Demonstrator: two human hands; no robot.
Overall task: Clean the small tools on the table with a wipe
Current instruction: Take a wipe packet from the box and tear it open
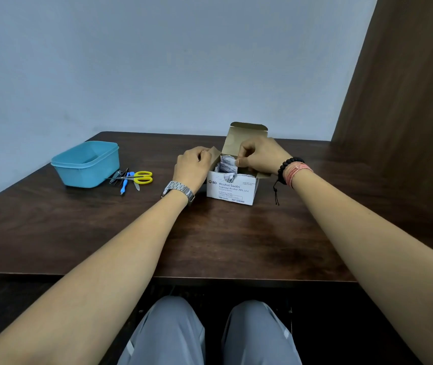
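Observation:
A white box of alcohol swabs (232,191) stands open in the middle of the dark wooden table (210,241), its lid flap up. My left hand (193,165) holds the box's left side flap with curled fingers. My right hand (258,156) pinches a swab packet (227,164) that sticks up out of the box. To the left lie the small tools: yellow-handled scissors (141,177), a blue-handled tool (125,184) and nail clippers (116,176).
A light blue plastic tub (86,164) sits at the table's left, right behind the tools. A wall rises behind the table and a brown wooden panel (407,101) stands on the right. My knees show below the table's front edge.

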